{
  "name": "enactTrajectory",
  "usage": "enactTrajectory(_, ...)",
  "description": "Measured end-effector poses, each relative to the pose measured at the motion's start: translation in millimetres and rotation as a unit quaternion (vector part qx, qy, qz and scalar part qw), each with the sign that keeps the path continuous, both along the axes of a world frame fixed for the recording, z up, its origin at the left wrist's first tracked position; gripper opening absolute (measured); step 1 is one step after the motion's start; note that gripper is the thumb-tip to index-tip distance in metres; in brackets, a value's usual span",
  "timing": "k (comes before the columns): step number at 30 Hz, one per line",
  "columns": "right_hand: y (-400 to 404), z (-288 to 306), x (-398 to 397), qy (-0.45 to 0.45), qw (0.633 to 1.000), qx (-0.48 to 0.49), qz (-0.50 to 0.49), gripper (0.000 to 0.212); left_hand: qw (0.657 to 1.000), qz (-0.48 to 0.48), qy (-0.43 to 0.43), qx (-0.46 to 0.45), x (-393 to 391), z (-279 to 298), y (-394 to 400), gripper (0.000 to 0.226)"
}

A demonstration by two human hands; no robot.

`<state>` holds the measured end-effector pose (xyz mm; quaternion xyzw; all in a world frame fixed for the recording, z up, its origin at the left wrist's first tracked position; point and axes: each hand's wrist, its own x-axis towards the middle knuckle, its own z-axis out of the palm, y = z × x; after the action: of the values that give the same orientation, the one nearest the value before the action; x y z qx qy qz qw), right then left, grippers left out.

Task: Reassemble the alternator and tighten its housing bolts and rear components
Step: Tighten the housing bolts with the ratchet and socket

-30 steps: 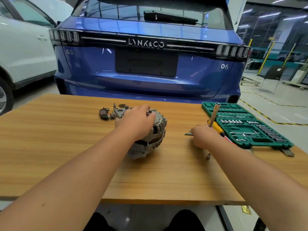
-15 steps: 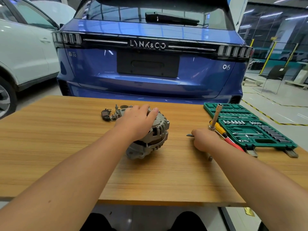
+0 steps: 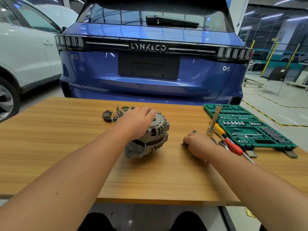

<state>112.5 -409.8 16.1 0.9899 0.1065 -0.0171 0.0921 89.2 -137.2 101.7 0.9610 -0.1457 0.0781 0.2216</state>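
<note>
The grey alternator [image 3: 153,140] lies on its side in the middle of the wooden table [image 3: 66,147]. My left hand [image 3: 135,122] rests on top of it with the fingers spread over the housing. My right hand [image 3: 198,145] lies on the table to the alternator's right, its fingers curled round small metal bolts [image 3: 183,144]. One more loose bolt [image 3: 194,131] lies just beyond that hand. Small rear parts and a black piece [image 3: 110,115] sit behind the alternator on the left.
A socket extension [image 3: 214,121] stands upright right of my right hand. Beside it lie a yellow-handled screwdriver [image 3: 219,129] and a red-handled ratchet [image 3: 233,146]. An open green socket case [image 3: 250,125] fills the table's right end. A blue car [image 3: 150,67] stands just behind the table.
My right hand slid a little toward me and to the left over the bolts, away from the upright extension. The left hand stayed on the alternator.
</note>
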Motion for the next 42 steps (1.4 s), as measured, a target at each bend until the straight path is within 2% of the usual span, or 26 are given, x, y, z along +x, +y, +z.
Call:
enactTrajectory(3,11.4,-1.0,-7.4,-0.004,0.997,0.083,0.001,0.035,1.0,-0.019,-0.008,0.021,1.6,0.9,6.6,0.06)
enactTrajectory(5,16.4,4.1,-14.6,-0.025,0.984,0.174,-0.014,0.036,0.998,-0.034,-0.009,0.046,2.3,1.3,12.8,0.065)
enactTrajectory(8,22.9,21.2,-28.5,-0.075,0.93,0.355,-0.057,0.027,0.995,-0.051,-0.029,0.079,3.6,2.5,22.1,0.064)
enactTrajectory(11,32.4,43.9,-43.8,-0.088,0.824,0.552,-0.097,0.014,0.989,-0.083,-0.06,0.109,4.2,7.2,27.9,0.061)
enactTrajectory(14,40.2,63.4,-55.7,-0.082,0.709,0.689,-0.128,0.019,0.984,-0.104,-0.017,0.142,8.4,16.9,30.7,0.061)
enactTrajectory(17,45.4,78.8,-64.1,-0.086,0.594,0.787,-0.14,0.025,0.985,-0.072,0.051,0.147,15.5,28.9,26.9,0.059)
enactTrajectory(20,49.9,90.8,-68.5,-0.067,0.471,0.871,-0.125,0.029,0.996,-0.009,0.042,0.084,16.1,25.3,3.2,0.061)
enactTrajectory(21,52.6,93.3,-68.5,-0.053,0.446,0.885,-0.121,0.03,0.997,0.02,0.036,0.07,15.0,20.8,-6.0,0.064)
enactTrajectory(22,56.6,95.3,-69.1,-0.041,0.441,0.889,-0.121,0.03,0.996,0.05,0.027,0.068,13.6,15.5,-13.5,0.064)
enactTrajectory(23,61.4,96.3,-69.7,-0.036,0.461,0.878,-0.124,0.029,0.994,0.076,0.014,0.072,12.0,10.3,-18.7,0.064)
enactTrajectory(24,66.0,95.9,-70.4,-0.043,0.508,0.851,-0.125,0.027,0.993,0.092,-0.003,0.078,10.3,5.1,-21.0,0.063)
enactTrajectory(26,72.6,91.1,-72.1,-0.084,0.638,0.759,-0.094,0.025,0.991,0.093,-0.047,0.088,7.2,-4.4,-19.5,0.062)
enactTrajectory(27,74.4,88.0,-72.9,-0.111,0.689,0.713,-0.069,0.025,0.989,0.088,-0.07,0.092,6.8,-8.3,-17.2,0.062)
enactTrajectory(30,76.2,85.0,-70.6,-0.177,0.774,0.608,-0.021,0.02,0.986,0.071,-0.1,0.11,12.3,-15.6,-12.3,0.065)
enactTrajectory(33,80.3,87.6,-65.9,-0.194,0.848,0.494,0.016,0.016,0.987,0.053,-0.104,0.114,20.2,-17.4,-6.9,0.069)
enactTrajectory(36,86.1,85.9,-64.1,-0.17,0.889,0.422,0.052,0.02,0.988,0.03,-0.105,0.11,23.6,-18.6,-1.1,0.072)
enactTrajectory(38,88.3,83.7,-63.4,-0.164,0.895,0.407,0.075,0.018,0.988,0.02,-0.11,0.11,24.3,-18.9,0.4,0.073)
enactTrajectory(41,88.2,88.3,-60.5,-0.204,0.849,0.481,0.076,0.002,0.988,0.017,-0.108,0.111,24.7,-18.7,1.4,0.078)
enactTrajectory(42,88.8,91.3,-59.6,-0.215,0.83,0.51,0.069,0.007,0.988,0.019,-0.109,0.112,25.2,-18.8,1.4,0.078)
